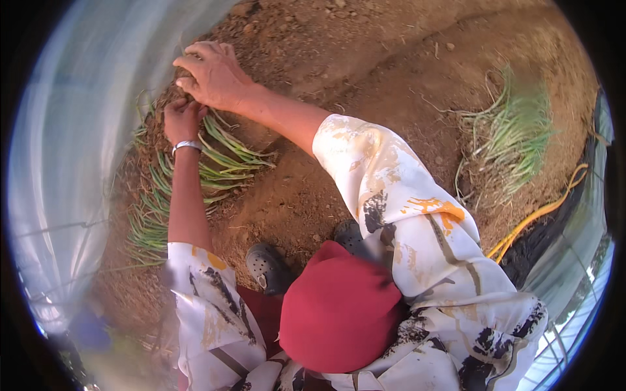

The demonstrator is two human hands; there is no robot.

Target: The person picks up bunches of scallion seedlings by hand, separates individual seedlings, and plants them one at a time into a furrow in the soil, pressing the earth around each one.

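My left hand (183, 120), with a silver bracelet at the wrist, is low against the brown soil at the left. Its fingers are bent together, and whatever lies between the fingertips is hidden. Just beyond it, my right hand (211, 73) reaches across, fingers and thumb spread and curved down over the soil; no held thing shows in it. Green onion-like seedlings (227, 159) lie in a fan to the right of my left wrist. More of these seedlings (149, 227) form a row left of my left forearm, along the plastic sheet.
Clear plastic sheeting (73, 161) curves along the left side. A bunch of green seedlings (518, 132) lies on the soil at the right, near a yellow cord (543, 210). Dark clogs (268, 266) and a red cap (337, 313) show below.
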